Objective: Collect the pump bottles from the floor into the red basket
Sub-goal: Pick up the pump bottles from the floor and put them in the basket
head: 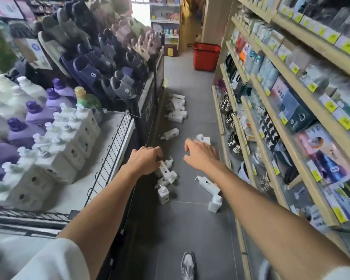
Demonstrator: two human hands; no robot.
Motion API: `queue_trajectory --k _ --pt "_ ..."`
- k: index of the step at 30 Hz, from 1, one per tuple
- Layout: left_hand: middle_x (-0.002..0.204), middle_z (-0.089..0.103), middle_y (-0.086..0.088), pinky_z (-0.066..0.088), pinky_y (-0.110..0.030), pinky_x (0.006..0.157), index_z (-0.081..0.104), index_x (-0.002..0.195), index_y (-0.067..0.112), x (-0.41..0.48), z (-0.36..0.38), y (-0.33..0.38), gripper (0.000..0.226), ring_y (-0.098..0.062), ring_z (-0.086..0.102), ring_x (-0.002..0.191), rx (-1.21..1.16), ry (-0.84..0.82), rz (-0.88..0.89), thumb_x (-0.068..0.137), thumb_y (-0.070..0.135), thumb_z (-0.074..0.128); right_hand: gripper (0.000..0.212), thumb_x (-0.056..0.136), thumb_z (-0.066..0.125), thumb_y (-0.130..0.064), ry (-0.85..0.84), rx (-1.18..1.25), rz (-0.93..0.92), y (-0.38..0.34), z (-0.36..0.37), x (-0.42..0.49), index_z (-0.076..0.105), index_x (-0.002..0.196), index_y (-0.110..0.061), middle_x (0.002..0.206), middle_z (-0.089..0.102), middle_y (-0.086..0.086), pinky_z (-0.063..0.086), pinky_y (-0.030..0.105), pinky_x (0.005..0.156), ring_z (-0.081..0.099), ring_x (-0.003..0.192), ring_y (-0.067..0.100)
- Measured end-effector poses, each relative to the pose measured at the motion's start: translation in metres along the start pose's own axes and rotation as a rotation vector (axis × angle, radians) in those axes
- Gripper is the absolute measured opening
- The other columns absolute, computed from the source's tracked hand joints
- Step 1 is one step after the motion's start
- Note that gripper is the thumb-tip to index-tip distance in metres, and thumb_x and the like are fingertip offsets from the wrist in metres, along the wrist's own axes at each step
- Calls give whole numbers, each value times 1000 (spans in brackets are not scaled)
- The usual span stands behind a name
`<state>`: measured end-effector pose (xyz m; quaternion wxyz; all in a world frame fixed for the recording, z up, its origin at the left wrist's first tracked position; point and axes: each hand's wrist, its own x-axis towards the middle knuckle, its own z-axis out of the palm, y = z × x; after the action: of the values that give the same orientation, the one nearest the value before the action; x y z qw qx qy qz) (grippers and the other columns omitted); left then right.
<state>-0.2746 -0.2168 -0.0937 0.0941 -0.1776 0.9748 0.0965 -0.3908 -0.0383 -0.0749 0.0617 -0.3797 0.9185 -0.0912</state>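
Bottles (166, 174) lie scattered along the floor (190, 219) (a heap farther off, more near). The basket (205, 59) stands far down the aisle, on the right. The right hand (201, 155) is spread wide and empty. The left hand (144, 159) curls over the near bottles; whether it grips one I cannot tell.
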Motion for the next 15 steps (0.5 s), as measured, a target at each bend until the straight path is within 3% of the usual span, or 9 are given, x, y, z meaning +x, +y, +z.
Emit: queue_trajectory --k 15 --pt "123 61 3 44 -46 97 53 130 33 121 27 -5 35 -27 53 120 -92 -65 -153 97 41 58 21 94 54 -28 -149 58 -71 45 22 151 51 114 -24 119 60 2 39 40 82 56 112 32"
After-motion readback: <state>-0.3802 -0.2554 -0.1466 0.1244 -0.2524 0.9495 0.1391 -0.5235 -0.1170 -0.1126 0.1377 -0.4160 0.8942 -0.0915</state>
